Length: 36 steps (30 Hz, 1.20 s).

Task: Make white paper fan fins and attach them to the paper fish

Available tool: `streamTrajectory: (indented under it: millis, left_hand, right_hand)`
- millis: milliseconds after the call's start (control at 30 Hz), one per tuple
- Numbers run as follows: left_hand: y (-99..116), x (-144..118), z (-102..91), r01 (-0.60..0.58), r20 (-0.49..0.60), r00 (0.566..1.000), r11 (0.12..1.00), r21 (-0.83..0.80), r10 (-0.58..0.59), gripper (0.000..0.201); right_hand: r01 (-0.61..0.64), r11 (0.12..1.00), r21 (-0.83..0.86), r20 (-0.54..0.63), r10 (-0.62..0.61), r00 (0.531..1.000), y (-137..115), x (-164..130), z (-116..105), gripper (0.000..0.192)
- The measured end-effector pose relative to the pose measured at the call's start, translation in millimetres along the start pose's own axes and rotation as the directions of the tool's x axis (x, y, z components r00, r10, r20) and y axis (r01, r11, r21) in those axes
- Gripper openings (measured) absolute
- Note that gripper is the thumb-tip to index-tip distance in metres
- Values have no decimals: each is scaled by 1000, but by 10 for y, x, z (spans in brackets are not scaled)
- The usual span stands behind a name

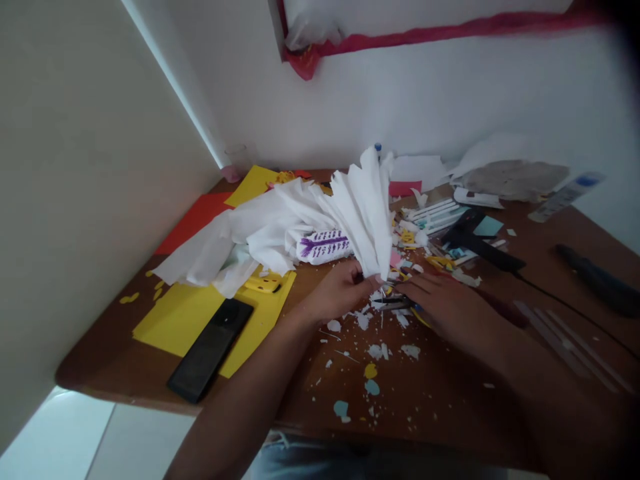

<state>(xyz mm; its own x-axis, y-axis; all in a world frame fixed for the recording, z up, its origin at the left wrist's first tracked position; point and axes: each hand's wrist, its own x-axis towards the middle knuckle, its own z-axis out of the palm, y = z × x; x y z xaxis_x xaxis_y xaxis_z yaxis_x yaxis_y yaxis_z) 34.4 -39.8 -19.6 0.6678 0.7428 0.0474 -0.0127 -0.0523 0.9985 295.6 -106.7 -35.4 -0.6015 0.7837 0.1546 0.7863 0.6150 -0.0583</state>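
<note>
My left hand (336,291) pinches the lower end of a folded fan of white tissue paper (364,207) that stands up from the brown table (450,387). My right hand (445,308) lies flat on the table just right of it, fingers resting on a dark thin tool (395,303), likely scissors; I cannot tell whether it grips it. Loose white tissue (240,243) spreads out to the left of the fan. Small paper scraps (373,340) lie below both hands.
A black phone (210,350) lies on yellow paper (170,320) at the front left, with a red sheet (193,220) behind. A white tube with purple marks (324,245) lies mid-table. A black glue gun (477,240) with cord, paper strips and a bottle (565,197) sit right.
</note>
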Motion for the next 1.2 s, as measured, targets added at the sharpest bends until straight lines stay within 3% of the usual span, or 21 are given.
streamTrajectory:
  millis: [333, 567, 733, 1200]
  left_hand:
    - [11, -2, 22, 4, 50, 999, 1000, 26, -5, 39]
    - [6, 3, 99, -14, 58, 998, 1000, -4, 14, 34]
    - [-14, -6, 106, 15, 55, 998, 1000, -10, -14, 32]
    - [-77, 3, 81, -53, 110, 993, 998, 40, 48, 35]
  right_hand:
    - [52, 996, -72, -16, -53, 998, -86, 18, 5, 41]
    - [60, 990, -131, 15, -59, 998, -160, 51, 13, 29]
    - [82, 988, -132, 26, -79, 997, -182, 66, -10, 31]
    - [137, 986, -98, -66, -144, 987, -226, 70, 22, 24]
